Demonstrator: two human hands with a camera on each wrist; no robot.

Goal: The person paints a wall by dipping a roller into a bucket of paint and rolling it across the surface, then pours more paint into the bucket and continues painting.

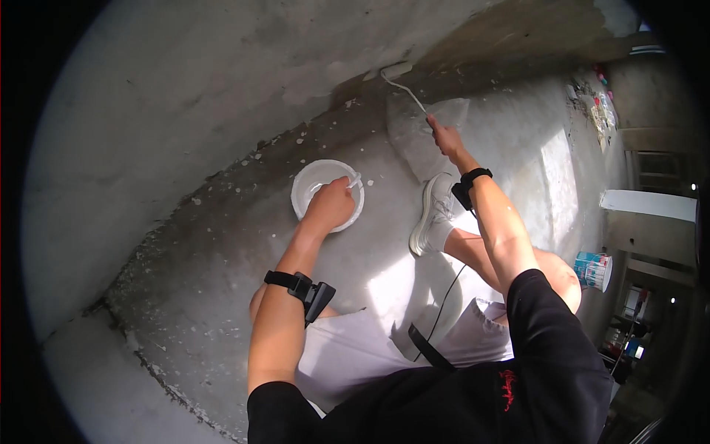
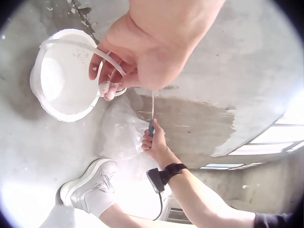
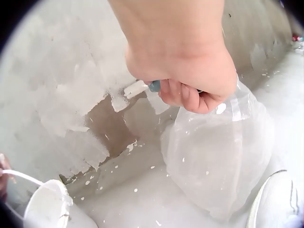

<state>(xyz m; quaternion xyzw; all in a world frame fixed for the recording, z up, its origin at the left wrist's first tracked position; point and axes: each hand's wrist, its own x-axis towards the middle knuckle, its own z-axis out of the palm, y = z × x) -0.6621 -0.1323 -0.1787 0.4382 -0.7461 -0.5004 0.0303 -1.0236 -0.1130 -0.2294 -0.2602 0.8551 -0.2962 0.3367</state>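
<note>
My left hand (image 1: 331,203) grips the bail handle (image 2: 81,45) of a white bucket (image 1: 299,194), its fingers curled round it. In the left wrist view the bucket's inside is coated white. My right hand (image 1: 446,139) holds a paint roller (image 1: 397,70) by its handle, whose blue-grey grip (image 3: 155,86) shows beside the curled fingers in the right wrist view. The white roller head (image 3: 136,89) lies against the low part of the wall (image 3: 52,80), at the border between pale coating and a darker bare patch (image 3: 110,122).
A clear plastic bag (image 3: 213,156) lies on the floor below my right hand, close to a white shoe (image 1: 433,214). White splatters dot the floor along the wall's foot. Off to the right stand a blue-and-white pail (image 1: 592,271) and scattered litter (image 1: 600,111).
</note>
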